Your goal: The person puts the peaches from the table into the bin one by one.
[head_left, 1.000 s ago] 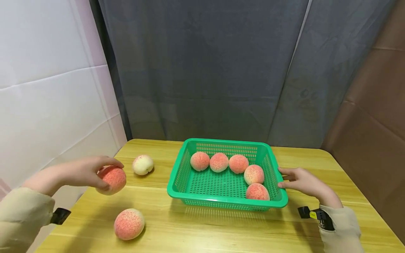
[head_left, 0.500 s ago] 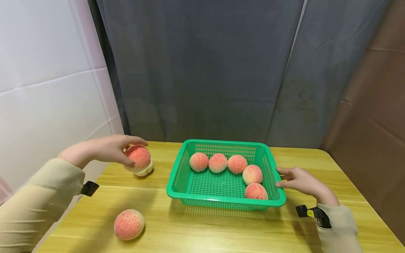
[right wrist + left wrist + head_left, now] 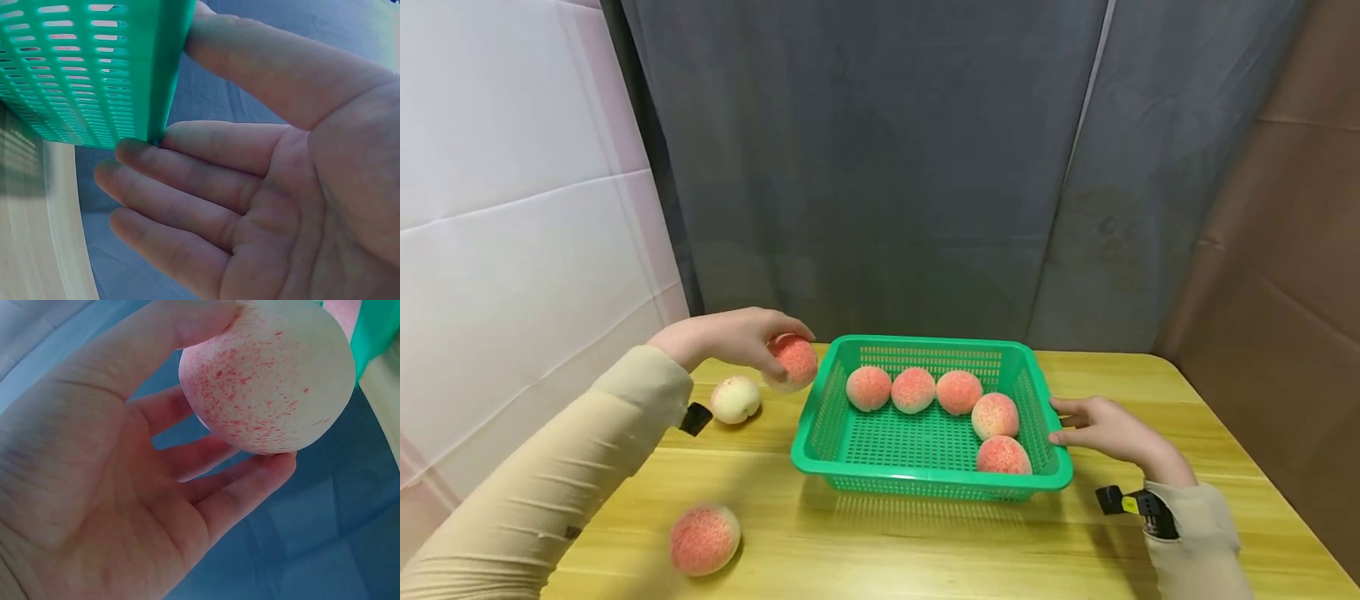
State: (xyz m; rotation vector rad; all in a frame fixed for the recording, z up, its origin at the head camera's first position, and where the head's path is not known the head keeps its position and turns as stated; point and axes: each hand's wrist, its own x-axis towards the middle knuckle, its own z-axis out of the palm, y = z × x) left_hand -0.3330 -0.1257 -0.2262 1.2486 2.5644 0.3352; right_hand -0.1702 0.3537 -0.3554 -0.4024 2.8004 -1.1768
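My left hand [image 3: 741, 337] holds a red-and-cream peach [image 3: 793, 364] between thumb and fingertips, just off the left end of a green plastic basket [image 3: 925, 480]. Seen from the left wrist, the peach [image 3: 269, 381] shows a pale underside with red speckles. Several peaches sit in the basket, a row along the back and two down the right side, the nearest being a reddish one [image 3: 1003, 456]. At the basket's right rim, my right hand [image 3: 1105, 431] touches the edge with thumb and fingertips. The right wrist view shows those fingers [image 3: 181, 206] nearly straight beside the basket wall [image 3: 75, 69].
On the wooden table [image 3: 880, 550] a pale cream peach [image 3: 735, 399] lies left of the basket, below my left wrist. Nearer the front left lies a red peach [image 3: 704, 540]. A grey curtain [image 3: 865, 167] stands behind the table.
My left hand has carried its peach rightward, passing over the pale peach to the basket's left rim. My right hand stays at the right rim; the view has shifted slightly.
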